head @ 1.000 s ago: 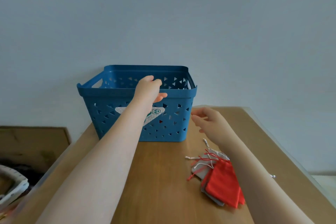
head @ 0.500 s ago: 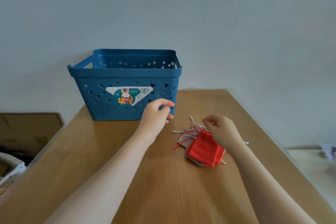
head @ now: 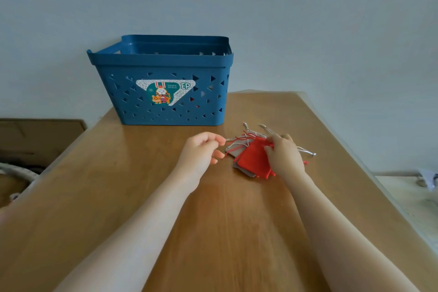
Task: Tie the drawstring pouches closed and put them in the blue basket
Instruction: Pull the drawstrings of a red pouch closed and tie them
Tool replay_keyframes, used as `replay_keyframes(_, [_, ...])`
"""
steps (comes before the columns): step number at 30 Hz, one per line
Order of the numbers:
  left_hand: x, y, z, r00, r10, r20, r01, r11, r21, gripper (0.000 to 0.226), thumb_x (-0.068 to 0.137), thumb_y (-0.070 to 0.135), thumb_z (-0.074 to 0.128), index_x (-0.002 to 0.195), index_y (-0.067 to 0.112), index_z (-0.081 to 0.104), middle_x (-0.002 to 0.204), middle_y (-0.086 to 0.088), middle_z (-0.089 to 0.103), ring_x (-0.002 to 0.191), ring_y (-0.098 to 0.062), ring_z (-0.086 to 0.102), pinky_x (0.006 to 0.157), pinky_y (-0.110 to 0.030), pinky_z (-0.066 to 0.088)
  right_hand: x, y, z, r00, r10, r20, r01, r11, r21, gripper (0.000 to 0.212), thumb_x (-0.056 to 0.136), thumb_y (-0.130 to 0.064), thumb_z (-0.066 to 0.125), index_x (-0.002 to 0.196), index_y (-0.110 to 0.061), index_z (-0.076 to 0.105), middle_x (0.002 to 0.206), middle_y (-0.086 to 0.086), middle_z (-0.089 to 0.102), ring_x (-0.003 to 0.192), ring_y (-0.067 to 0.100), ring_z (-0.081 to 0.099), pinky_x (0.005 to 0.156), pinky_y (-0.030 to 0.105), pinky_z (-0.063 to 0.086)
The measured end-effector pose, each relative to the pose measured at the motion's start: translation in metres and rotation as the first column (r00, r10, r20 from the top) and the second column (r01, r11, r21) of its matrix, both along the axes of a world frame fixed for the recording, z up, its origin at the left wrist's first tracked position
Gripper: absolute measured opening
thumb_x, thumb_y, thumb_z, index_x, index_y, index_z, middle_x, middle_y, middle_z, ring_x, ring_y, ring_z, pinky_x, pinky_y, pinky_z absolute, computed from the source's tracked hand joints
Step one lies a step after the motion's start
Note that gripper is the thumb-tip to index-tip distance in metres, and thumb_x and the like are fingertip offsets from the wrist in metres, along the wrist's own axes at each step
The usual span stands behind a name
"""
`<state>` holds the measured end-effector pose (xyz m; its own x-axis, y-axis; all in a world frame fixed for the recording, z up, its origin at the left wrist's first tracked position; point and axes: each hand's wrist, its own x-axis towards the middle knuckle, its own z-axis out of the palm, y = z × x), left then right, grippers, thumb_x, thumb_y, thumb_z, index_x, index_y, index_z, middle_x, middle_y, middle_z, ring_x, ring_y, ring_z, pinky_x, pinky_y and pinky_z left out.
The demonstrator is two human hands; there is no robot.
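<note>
A small pile of drawstring pouches lies on the wooden table, right of centre: a red pouch (head: 253, 161) on top, grey pouches (head: 239, 165) underneath, with red and grey strings trailing out. My right hand (head: 284, 155) rests on the pile and its fingertips pinch the top edge of the red pouch. My left hand (head: 201, 149) hovers just left of the pile, fingers loosely curled and holding nothing. The blue basket (head: 163, 66) stands at the table's far left; something red shows through its holes.
The wooden table (head: 213, 220) ends close to the right of the pouches and against the pale wall behind the basket. A brown cardboard box (head: 35, 137) and a white rim sit off the left edge. A pale surface lies lower right.
My left hand drew back from the basket rim to beside the pouches. My right hand came down onto the pile and took the red pouch's edge. The view tilted down.
</note>
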<state>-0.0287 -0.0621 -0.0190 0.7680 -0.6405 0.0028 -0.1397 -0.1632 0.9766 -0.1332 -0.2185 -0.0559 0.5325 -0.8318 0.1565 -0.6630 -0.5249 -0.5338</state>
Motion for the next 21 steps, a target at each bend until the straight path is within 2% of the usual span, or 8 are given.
replay_keyframes(3, [-0.005, 0.003, 0.003, 1.000, 0.000, -0.023, -0.001, 1.000, -0.017, 0.027, 0.094, 0.005, 0.043, 0.085, 0.017, 0.067, 0.093, 0.002, 0.066, 0.069, -0.008, 0.062, 0.066, -0.022, 0.052, 0.000, 0.005, 0.004, 0.999, -0.031, -0.025, 0.030, 0.999, -0.046, 0.021, 0.092, -0.014, 0.051, 0.109, -0.009, 0.063, 0.116, 0.012, 0.049, 0.104, 0.034, 0.054, 0.075, 0.036, 0.046])
replay_keyframes(5, [-0.008, 0.005, 0.006, 0.999, -0.013, -0.037, 0.012, 1.000, -0.017, 0.025, 0.095, 0.005, 0.044, 0.088, 0.016, 0.066, 0.092, 0.001, 0.066, 0.065, -0.007, 0.061, 0.060, -0.019, 0.053, -0.004, 0.012, 0.015, 0.998, 0.001, 0.059, 0.005, 0.994, -0.108, 0.018, 0.091, -0.015, 0.054, 0.104, -0.010, 0.065, 0.111, 0.010, 0.052, 0.104, 0.030, 0.052, 0.071, 0.032, 0.041])
replay_keyframes(9, [-0.013, 0.006, 0.017, 0.993, -0.118, -0.014, 0.117, 0.991, -0.065, 0.014, 0.096, 0.016, 0.050, 0.094, 0.009, 0.062, 0.081, -0.002, 0.068, 0.048, -0.008, 0.051, 0.041, -0.019, 0.039, -0.015, 0.030, 0.064, 0.931, 0.272, 0.242, -0.213, 0.946, -0.244, 0.009, 0.087, -0.010, 0.058, 0.092, -0.015, 0.063, 0.092, -0.001, 0.059, 0.076, 0.013, 0.050, 0.063, 0.020, 0.033])
replay_keyframes(12, [-0.015, 0.007, 0.025, 0.978, -0.193, -0.078, 0.180, 0.972, -0.150, 0.029, 0.095, 0.036, 0.050, 0.080, 0.011, 0.057, 0.065, 0.000, 0.058, 0.043, -0.009, 0.038, 0.037, -0.017, 0.025, -0.019, 0.050, 0.093, 0.878, 0.385, 0.284, -0.320, 0.914, -0.252, 0.012, 0.088, -0.010, 0.056, 0.088, -0.021, 0.058, 0.079, -0.013, 0.057, 0.064, 0.001, 0.048, 0.058, 0.009, 0.034])
replay_keyframes(14, [-0.013, 0.009, 0.029, 0.978, -0.197, -0.066, 0.177, 0.956, -0.234, 0.033, 0.096, 0.038, 0.047, 0.071, 0.016, 0.052, 0.055, 0.003, 0.046, 0.041, -0.008, 0.032, 0.039, -0.016, 0.021, -0.016, 0.062, 0.095, 0.856, 0.421, 0.299, -0.362, 0.902, -0.234, 0.012, 0.089, -0.011, 0.055, 0.089, -0.022, 0.056, 0.085, -0.011, 0.061, 0.066, 0.006, 0.053, 0.063, 0.018, 0.038])
replay_keyframes(16, [-0.008, 0.012, 0.030, 0.991, -0.130, -0.019, 0.119, 0.948, -0.295, 0.029, 0.096, 0.033, 0.049, 0.071, 0.020, 0.059, 0.051, 0.010, 0.045, 0.044, -0.005, 0.038, 0.045, -0.019, 0.030, -0.009, 0.072, 0.090, 0.852, 0.434, 0.294, -0.385, 0.899, -0.211, 0.012, 0.090, -0.011, 0.054, 0.091, -0.024, 0.053, 0.089, -0.008, 0.062, 0.059, 0.007, 0.053, 0.064, 0.026, 0.039])
replay_keyframes(19, [-0.001, 0.016, 0.030, 0.999, -0.039, 0.004, 0.038, 0.944, -0.329, 0.019, 0.094, 0.027, 0.055, 0.084, 0.026, 0.071, 0.072, 0.015, 0.068, 0.067, 0.001, 0.059, 0.061, -0.015, 0.045, 0.004, 0.081, 0.078, 0.868, 0.438, 0.236, -0.395, 0.895, -0.209, 0.009, 0.093, -0.014, 0.051, 0.101, -0.019, 0.053, 0.101, 0.000, 0.065, 0.071, 0.021, 0.056, 0.068, 0.031, 0.043])
replay_keyframes(21, [0.005, 0.020, 0.029, 0.998, -0.056, 0.020, 0.060, 0.944, -0.325, 0.017, 0.093, 0.023, 0.056, 0.087, 0.026, 0.071, 0.082, 0.016, 0.071, 0.075, 0.003, 0.061, 0.068, -0.012, 0.046, 0.009, 0.084, 0.073, 0.873, 0.448, 0.195, -0.406, 0.887, -0.219, 0.012, 0.092, -0.014, 0.051, 0.104, -0.018, 0.053, 0.104, 0.004, 0.062, 0.086, 0.028, 0.057, 0.075, 0.036, 0.045])
